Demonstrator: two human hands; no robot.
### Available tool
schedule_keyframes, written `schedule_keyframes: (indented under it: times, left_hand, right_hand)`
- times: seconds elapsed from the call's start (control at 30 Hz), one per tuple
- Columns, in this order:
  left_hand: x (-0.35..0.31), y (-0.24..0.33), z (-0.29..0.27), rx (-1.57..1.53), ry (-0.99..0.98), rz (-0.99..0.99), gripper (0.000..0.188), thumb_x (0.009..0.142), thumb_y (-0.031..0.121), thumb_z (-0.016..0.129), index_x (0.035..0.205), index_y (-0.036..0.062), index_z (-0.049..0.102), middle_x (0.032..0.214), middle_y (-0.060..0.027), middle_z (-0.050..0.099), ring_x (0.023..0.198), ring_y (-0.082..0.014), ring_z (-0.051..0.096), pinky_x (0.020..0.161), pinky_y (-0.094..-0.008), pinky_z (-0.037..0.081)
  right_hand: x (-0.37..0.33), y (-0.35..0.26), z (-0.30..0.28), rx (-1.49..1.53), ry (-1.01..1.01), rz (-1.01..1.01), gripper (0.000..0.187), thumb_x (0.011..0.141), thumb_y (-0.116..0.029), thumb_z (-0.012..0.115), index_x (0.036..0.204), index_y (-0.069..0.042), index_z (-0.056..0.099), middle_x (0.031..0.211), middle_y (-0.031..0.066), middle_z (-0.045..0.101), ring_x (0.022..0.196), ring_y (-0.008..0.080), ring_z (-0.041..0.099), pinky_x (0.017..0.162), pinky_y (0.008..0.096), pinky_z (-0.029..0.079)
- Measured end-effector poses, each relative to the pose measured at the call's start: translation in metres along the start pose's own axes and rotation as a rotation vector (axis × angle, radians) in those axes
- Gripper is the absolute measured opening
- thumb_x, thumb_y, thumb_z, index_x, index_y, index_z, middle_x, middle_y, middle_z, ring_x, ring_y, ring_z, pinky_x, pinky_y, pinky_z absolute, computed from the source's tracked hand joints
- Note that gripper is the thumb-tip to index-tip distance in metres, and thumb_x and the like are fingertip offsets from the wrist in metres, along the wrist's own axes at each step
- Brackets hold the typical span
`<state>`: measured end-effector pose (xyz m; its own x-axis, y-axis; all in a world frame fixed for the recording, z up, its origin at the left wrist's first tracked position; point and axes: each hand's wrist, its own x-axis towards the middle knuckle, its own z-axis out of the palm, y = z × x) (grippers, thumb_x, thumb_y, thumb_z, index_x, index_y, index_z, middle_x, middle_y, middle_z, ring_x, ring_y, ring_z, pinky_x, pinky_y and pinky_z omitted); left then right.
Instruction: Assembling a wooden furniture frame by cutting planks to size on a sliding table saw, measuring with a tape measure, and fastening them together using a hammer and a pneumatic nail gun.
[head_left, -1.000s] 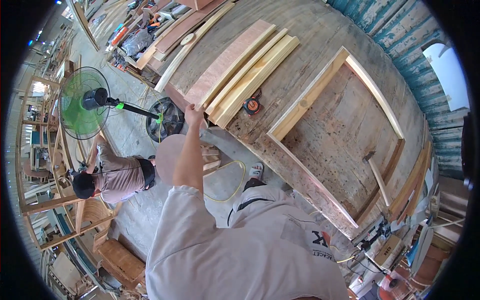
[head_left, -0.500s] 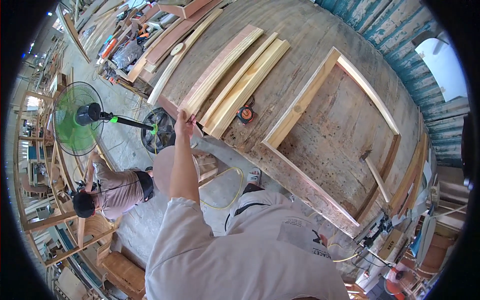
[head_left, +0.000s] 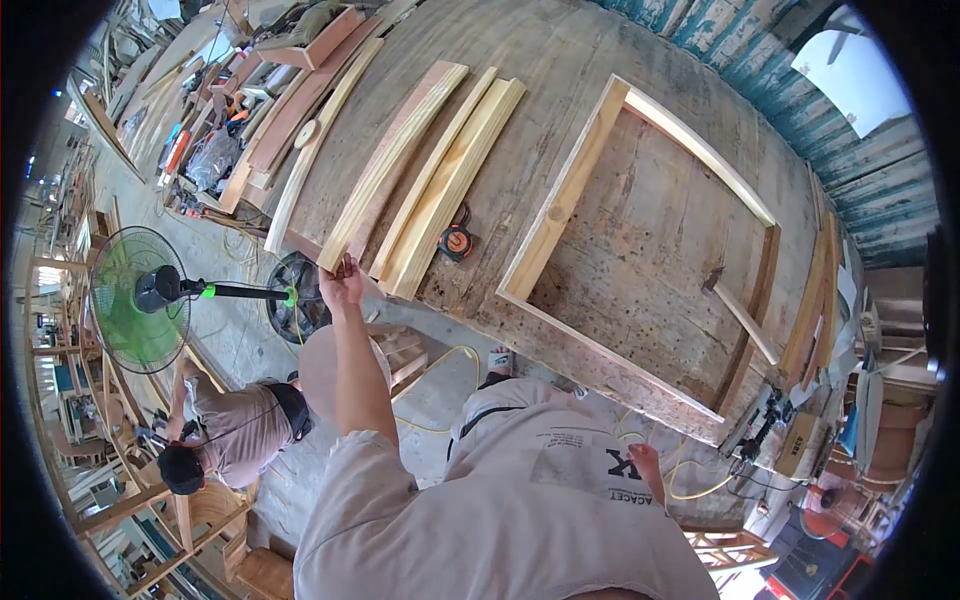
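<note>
The worktable bears a rectangular wooden frame. Left of the frame lies a pale wooden strip — its near end pinched in the left hand. Nearer the body than the frame, the right hand — I cannot tell its grip. Left of the frame: a tape measure.

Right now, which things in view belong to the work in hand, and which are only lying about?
Seemingly in the work:
pale wooden strip, held by the left hand
perhaps the pale planks beside it

Apparently only lying about:
tape measure, untouched
hammer, untouched
plastic bag
</note>
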<state>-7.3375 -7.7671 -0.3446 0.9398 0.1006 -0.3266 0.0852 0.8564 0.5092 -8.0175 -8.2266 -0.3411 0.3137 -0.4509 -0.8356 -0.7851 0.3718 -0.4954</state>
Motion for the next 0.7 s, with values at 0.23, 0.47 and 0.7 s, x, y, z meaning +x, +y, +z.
schedule_keyframes:
  times: [0.23, 0.47, 0.7]
  left_hand:
    - [-0.025, -0.019, -0.004, 0.807, 0.177, 0.025, 0.029, 0.085, 0.018, 0.073, 0.106, 0.0052, 0.058, 0.082, -0.0042, 0.064, 0.065, -0.0123, 0.06, 0.053, -0.0233, 0.047]
    - [-0.031, -0.012, -0.013, 1.186, -0.075, 0.08, 0.03, 0.084, 0.011, 0.072, 0.11, 0.0068, 0.059, 0.091, 0.0016, 0.061, 0.075, -0.0077, 0.057, 0.061, -0.0209, 0.045]
    - [-0.028, -0.023, -0.059, 1.108, 0.306, -0.018, 0.056, 0.084, 0.036, 0.07, 0.126, 0.0037, 0.05, 0.118, -0.0085, 0.056, 0.094, -0.0183, 0.058, 0.07, -0.0298, 0.05]
  right_hand:
    - [-0.005, 0.004, -0.001, 0.102, 0.027, 0.038, 0.021, 0.092, -0.027, 0.062, 0.098, -0.007, 0.06, 0.075, 0.0076, 0.065, 0.055, 0.0165, 0.063, 0.045, 0.0286, 0.048]
    - [-0.019, -0.035, 0.013, 0.1, 0.106, 0.109, 0.019, 0.09, -0.024, 0.062, 0.091, -0.006, 0.061, 0.07, 0.0045, 0.063, 0.054, 0.0141, 0.06, 0.046, 0.0275, 0.047]
    - [-0.007, -0.028, 0.029, 0.205, 0.023, 0.111, 0.019, 0.089, -0.023, 0.064, 0.094, -0.005, 0.06, 0.07, 0.0059, 0.062, 0.053, 0.0152, 0.059, 0.044, 0.0277, 0.046]
